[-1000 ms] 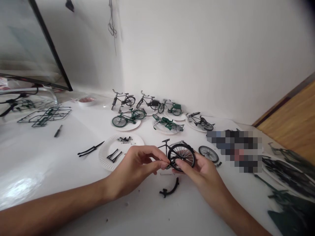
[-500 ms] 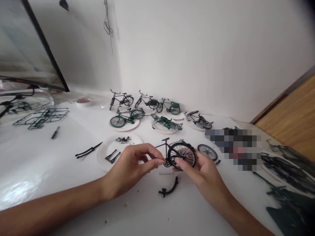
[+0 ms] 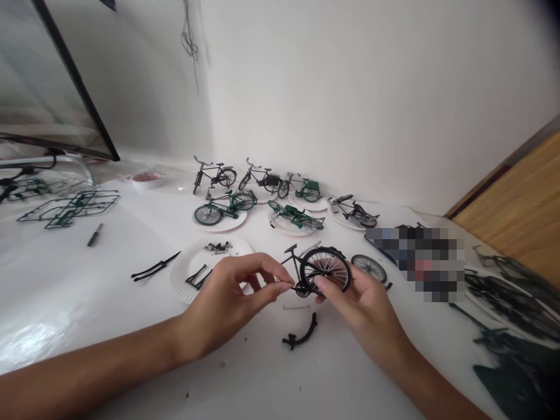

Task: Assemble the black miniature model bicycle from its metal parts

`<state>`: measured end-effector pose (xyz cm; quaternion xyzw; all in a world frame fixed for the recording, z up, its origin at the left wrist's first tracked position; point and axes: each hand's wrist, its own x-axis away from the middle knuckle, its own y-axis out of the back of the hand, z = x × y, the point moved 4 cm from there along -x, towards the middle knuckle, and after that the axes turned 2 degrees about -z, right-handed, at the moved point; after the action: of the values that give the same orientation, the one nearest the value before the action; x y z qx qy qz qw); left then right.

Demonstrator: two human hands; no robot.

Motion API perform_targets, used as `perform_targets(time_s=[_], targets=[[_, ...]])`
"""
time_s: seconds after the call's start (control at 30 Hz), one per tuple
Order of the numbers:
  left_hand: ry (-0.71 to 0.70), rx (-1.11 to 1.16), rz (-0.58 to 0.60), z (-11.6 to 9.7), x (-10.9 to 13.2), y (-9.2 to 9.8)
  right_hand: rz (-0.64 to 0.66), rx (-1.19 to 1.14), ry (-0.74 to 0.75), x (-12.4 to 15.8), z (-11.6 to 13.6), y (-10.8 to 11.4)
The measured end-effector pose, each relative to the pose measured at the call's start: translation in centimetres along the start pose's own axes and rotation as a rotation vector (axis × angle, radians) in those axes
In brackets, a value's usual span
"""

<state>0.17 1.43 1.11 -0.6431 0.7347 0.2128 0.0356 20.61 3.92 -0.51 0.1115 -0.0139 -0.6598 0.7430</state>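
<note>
A black model bicycle (image 3: 326, 272) with a rear wheel, saddle and chainring is held up over the white table. My right hand (image 3: 361, 303) grips it at the rear wheel, thumb on the near side and fingers behind. My left hand (image 3: 238, 297) pinches thumb and forefinger together right beside the chainring (image 3: 301, 290); what lies between the tips is too small to make out. Part of the frame's front is hidden behind my left fingers. Below on the table lie a curved black mudguard (image 3: 306, 333) and a thin light-coloured rod (image 3: 296, 307).
A loose wheel (image 3: 368, 269) lies right of the bicycle. Small parts rest on a paper plate (image 3: 177, 274), with a black fork piece (image 3: 155, 266) to its left. Finished-looking model bicycles (image 3: 214, 175) stand at the back. Green part frames (image 3: 70, 204) and a screwdriver-like tool (image 3: 94, 235) are left.
The bicycle's rear wheel has tilted slightly and shifted a little right in my right hand. My left pinch stays at the chainring. The whole view has moved slightly.
</note>
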Motion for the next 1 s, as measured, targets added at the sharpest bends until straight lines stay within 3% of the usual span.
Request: perform_targets(time_s=[0.2, 0.33, 0.47, 0.73, 1.0], targets=[[-0.209, 0.096, -0.065, -1.0, 0.1, 0.1, -0.119, 0.252, 0.317, 0.3, 0.5, 0.4], [-0.139, 0.283, -0.034, -1.3, 0.3, -0.9, -0.100, 0.365, 0.452, 0.4, 0.7, -0.1], [-0.115, 0.295, -0.062, -1.2, 0.4, -1.0, -0.008, 0.466, 0.562, 1.1, 1.0, -0.9], [-0.438, -0.188, -0.229, -2.6, 0.3, 0.6, 0.059, 0.567, 0.599, 1.8, 1.6, -1.7], [-0.461, -0.130, -0.124, -2.5, 0.2, 0.3, 0.101, 0.533, 0.638, 2.1, 1.6, -2.0]])
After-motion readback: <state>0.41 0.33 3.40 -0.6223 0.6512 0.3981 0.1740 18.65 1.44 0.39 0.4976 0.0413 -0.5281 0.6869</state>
